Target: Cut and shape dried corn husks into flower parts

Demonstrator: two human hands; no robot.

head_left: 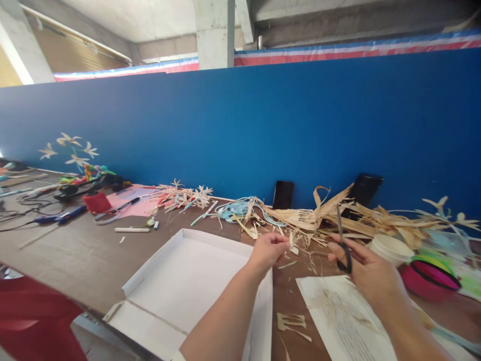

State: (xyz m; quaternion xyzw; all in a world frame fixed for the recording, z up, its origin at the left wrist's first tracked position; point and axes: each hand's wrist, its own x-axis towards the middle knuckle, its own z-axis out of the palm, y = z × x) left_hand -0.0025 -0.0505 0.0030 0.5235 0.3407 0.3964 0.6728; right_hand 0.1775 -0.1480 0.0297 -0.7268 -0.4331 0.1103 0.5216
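My left hand is closed in a pinch on a small pale piece of dried husk, whose pointed ends stick out past the fingertips. To its right, my right hand is wrapped round scissors with dark handles; their blades point upward, apart from the piece. Beyond both hands lies a heap of dried corn husks. Beneath my left forearm is an open white cardboard box. Below my right hand a printed sheet carries husk scraps.
Two dark phones lean on the blue partition. A white bowl and a pink container stand at the right. Husk flowers, blue ribbon, a glue gun and red roll lie leftward on the brown table.
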